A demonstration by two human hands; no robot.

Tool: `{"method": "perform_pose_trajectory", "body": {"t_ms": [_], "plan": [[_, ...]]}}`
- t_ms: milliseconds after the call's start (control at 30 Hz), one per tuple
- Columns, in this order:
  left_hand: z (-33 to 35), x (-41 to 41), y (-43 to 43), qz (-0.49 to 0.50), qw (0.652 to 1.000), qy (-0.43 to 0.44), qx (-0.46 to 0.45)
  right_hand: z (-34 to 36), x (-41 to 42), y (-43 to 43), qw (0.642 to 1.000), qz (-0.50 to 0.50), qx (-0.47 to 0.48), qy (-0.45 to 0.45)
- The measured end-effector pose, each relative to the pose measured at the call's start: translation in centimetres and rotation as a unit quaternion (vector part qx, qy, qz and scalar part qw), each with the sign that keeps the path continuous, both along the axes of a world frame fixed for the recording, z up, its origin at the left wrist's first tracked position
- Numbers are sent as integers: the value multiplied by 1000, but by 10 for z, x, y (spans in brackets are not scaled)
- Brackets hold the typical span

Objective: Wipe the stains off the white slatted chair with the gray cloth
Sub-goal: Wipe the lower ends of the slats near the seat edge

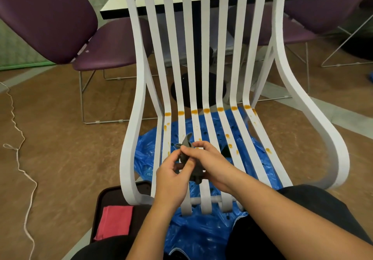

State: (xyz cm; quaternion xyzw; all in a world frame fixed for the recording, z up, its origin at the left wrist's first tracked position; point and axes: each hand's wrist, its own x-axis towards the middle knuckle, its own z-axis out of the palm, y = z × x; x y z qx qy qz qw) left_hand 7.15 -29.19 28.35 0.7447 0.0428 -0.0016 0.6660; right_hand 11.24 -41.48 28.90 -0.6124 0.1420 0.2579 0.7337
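Both your hands meet just below the middle of the frame, over the seat slats of the white slatted chair (139, 90). Your right hand (207, 160) lies on top, its fingers curled over the gray cloth (196, 174), with the thumb and forefinger pinching near its upper end. Your left hand (172, 176) comes in from the lower left, fingers curled and thumb pressed to the cloth's near edge. How firmly it grips I can't quite tell, since the right hand covers part of it. The cloth is bunched between your palms, one corner poking up, and appears to hang just above the slats rather than rest on them.

You seem to be gathering the cloth before wiping, so fold it into a flat pad and not a ball. A flat face should cover a whole slat's width. The stains (206, 110) run in an orange row across the bend where seat meets back, above your hands, with smaller spots scattered on the slats to the right. Start at that row, work one slat at a time, and turn the pad to a clean face as it picks up colour. The blue plastic sheet (145, 152) below should catch drips.
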Motion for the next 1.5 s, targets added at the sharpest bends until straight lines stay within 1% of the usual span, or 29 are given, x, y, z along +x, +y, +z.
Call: {"method": "perform_pose_trajectory", "body": {"t_ms": [167,333,467,567,600,667,767,833,867,933,967,1033,1100,1200,1300,1367,1500], "plan": [[0,1,4,-22,998,-25,49,3,-3,5,999,-25,33,35],[-1,3,8,-22,994,-35,99,-1,-3,8,998,-36,21,55],[-2,2,11,-18,995,-23,98,-1,-2,9,997,-29,25,64],[-1,2,12,-3,993,-32,112,-2,0,6,996,-28,17,78],[-1,2,13,6,994,-32,101,-2,0,5,996,-36,15,84],[1,1,14,33,998,-28,56,-2,0,2,994,-58,20,90],[8,3,16,98,995,-21,-21,0,5,-3,991,-97,37,86],[10,7,18,129,986,15,-101,3,10,-8,989,-117,50,79],[10,8,19,134,978,46,-155,5,13,-11,987,-128,55,75],[6,13,22,136,947,111,-269,8,18,-19,986,-135,66,72],[4,15,24,136,928,138,-317,11,19,-22,988,-124,67,71],[1,17,28,127,894,195,-384,15,23,-27,994,-80,43,62],[1,18,31,99,866,245,-425,15,25,-30,997,-43,11,56],[0,16,28,45,829,296,-473,16,25,-30,997,-42,9,72],[-6,9,12,4,795,301,-527,16,23,-28,995,-33,37,85],[-11,4,-2,20,793,293,-534,15,23,-27,995,-23,38,84],[-23,-3,-24,92,820,243,-510,11,24,-26,997,-6,18,73]]}}
